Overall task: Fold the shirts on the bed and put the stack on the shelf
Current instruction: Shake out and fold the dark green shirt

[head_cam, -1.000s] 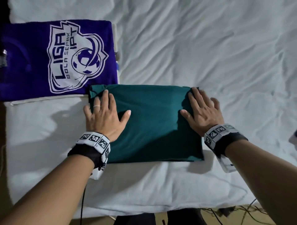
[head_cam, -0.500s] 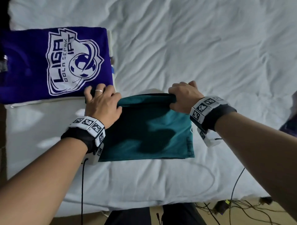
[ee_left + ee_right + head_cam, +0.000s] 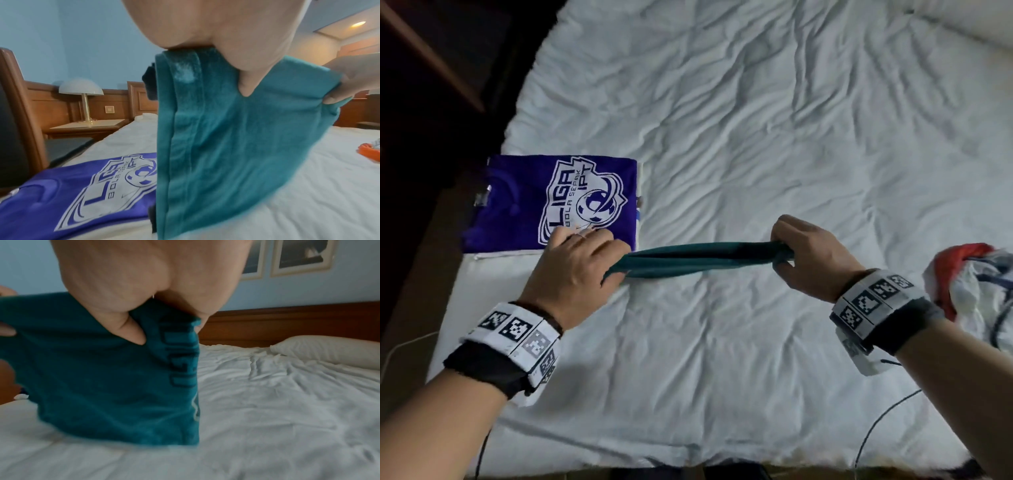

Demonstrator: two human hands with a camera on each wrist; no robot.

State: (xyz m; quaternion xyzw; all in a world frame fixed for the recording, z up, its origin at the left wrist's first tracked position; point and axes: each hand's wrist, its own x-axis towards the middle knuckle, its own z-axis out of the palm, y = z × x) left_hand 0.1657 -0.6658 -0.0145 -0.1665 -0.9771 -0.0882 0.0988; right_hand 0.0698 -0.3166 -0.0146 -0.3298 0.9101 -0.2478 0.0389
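- Your left hand (image 3: 577, 265) has its fingers and thumb closed on one top corner of the folded teal shirt (image 3: 705, 261); the left wrist view shows the thumb pressed across the stacked layers, which likely keeps them from sliding apart.
- Your right hand (image 3: 808, 257) pinches the opposite top corner the same way, thumb in front and fingers behind, so the fold hangs evenly between both hands.
- The teal shirt is lifted off the bed (image 3: 756, 137), its upper edge pulled fairly taut between your hands; the wrist views show it hanging down with its lower edge near the sheet, and I cannot tell whether it touches.
- Just to your left lies the folded purple shirt (image 3: 524, 192), logo up, near the bed's corner. That looks like the start of the stack, so you seem to be carrying the teal one over to lay on it.
- A crumpled red and white garment (image 3: 969, 287) waits at the right edge, apparently not yet folded.
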